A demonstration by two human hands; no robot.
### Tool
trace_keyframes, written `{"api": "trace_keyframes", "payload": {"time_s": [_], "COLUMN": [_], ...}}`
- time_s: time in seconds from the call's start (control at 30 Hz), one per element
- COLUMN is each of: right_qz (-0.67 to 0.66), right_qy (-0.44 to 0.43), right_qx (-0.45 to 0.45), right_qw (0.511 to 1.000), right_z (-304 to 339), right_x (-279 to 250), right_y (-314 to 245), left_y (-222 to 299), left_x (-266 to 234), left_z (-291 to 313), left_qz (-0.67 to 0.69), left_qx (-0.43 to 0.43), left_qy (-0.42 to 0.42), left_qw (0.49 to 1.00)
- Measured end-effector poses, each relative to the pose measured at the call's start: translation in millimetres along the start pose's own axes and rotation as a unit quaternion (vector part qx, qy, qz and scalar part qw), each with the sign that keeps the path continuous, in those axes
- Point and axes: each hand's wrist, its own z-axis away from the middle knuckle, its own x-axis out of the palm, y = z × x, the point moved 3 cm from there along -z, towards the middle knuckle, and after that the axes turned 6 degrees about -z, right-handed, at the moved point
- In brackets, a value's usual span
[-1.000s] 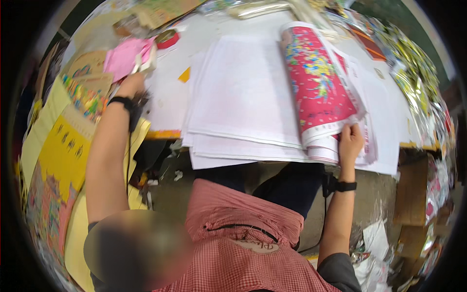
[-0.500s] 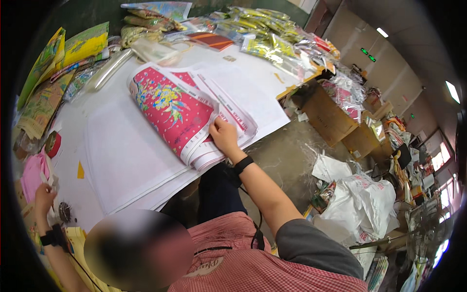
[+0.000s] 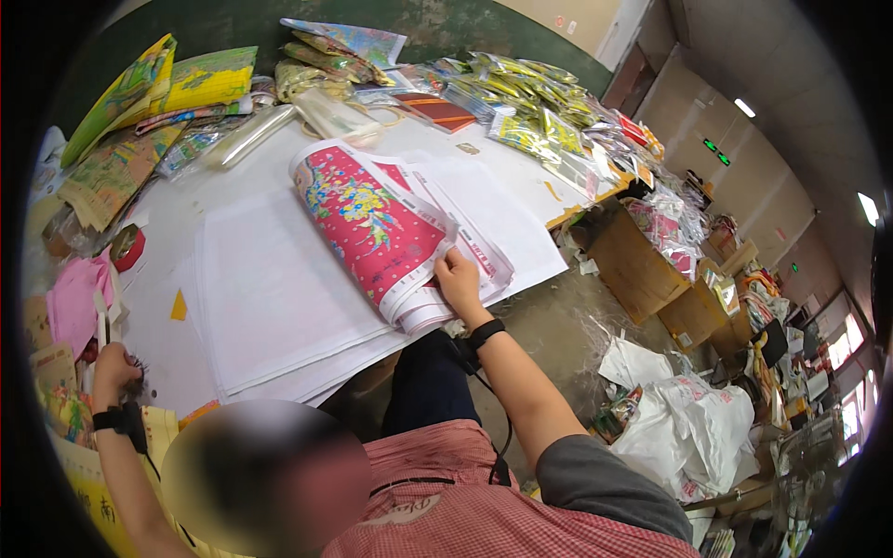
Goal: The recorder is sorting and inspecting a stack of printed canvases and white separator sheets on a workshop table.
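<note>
My right hand (image 3: 458,282) pinches the edge of a rolled, folded printed sheet (image 3: 358,219), pink-red with blue and yellow flowers and white margins. The sheet's curled layers lie on a stack of large white sheets (image 3: 265,298) on the table. At the table's left side my left hand (image 3: 115,370) is closed, with a thin pale strip rising from it, too small to name. Just above that hand lies a pink cloth (image 3: 79,302). A dark bristly thing (image 3: 139,376) sits against its fingers, partly hidden.
Folded yellow-green printed pieces (image 3: 209,82) and clear plastic rolls (image 3: 249,135) line the far left. Bagged yellow packets (image 3: 530,88) pile up at the back. A tape roll (image 3: 127,248) lies left. Cardboard boxes (image 3: 633,265) and white sacks (image 3: 693,423) stand on the floor at right.
The view has shifted, so the table appears further right and lower. My left hand has come away from the pink cloth toward the dark bristly thing. My right hand keeps its pinch on the printed sheet.
</note>
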Motion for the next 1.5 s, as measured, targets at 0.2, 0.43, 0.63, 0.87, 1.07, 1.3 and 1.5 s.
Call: {"api": "trace_keyframes", "payload": {"time_s": [0.2, 0.43, 0.63, 0.87, 1.07, 1.3, 1.5], "right_qz": [0.006, -0.092, -0.096, -0.075, -0.053, -0.109, -0.098], "right_qy": [-0.016, -0.015, -0.032, -0.028, -0.016, -0.026, -0.058], "right_qx": [0.001, -0.005, 0.005, 0.005, -0.015, 0.008, 0.047], "right_qw": [1.000, 0.996, 0.995, 0.997, 0.998, 0.994, 0.992], "right_z": [-4, -7, -1, 0, -1, -2, -11], "right_x": [-17, -16, -6, -11, -12, -11, -13], "right_y": [16, 16, -3, -9, -7, -5, 4], "left_y": [90, 73, 56, 69, 82, 119, 208], "left_x": [-39, -40, -33, -41, -51, -85, -94], "left_z": [38, 14, 22, 19, 26, 17, 28], "left_qz": [-0.066, -0.069, -0.077, -0.179, -0.200, 0.053, 0.295], "left_qx": [0.105, -0.085, -0.105, -0.145, -0.107, -0.041, 0.023], "left_qy": [0.166, 0.024, -0.065, -0.040, -0.026, 0.016, -0.047], "left_qw": [0.978, 0.994, 0.989, 0.972, 0.974, 0.998, 0.954]}}
